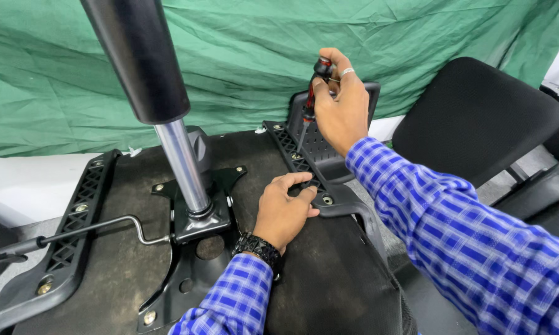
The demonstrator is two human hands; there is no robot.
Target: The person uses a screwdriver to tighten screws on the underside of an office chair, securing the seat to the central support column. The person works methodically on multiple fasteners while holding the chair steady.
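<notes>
Screwdriver (309, 102) upright, clamped in raised right hand (341, 105); left hand (283, 211) curled, pressing armrest bracket (329, 198).

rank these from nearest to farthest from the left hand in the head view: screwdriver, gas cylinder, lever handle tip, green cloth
From the left hand:
1. Gas cylinder, just to its left, rising from the centre plate.
2. Screwdriver, above it, gripped in the right hand.
3. Green cloth, draped along the back.
4. Lever handle tip, at the far left edge.
</notes>
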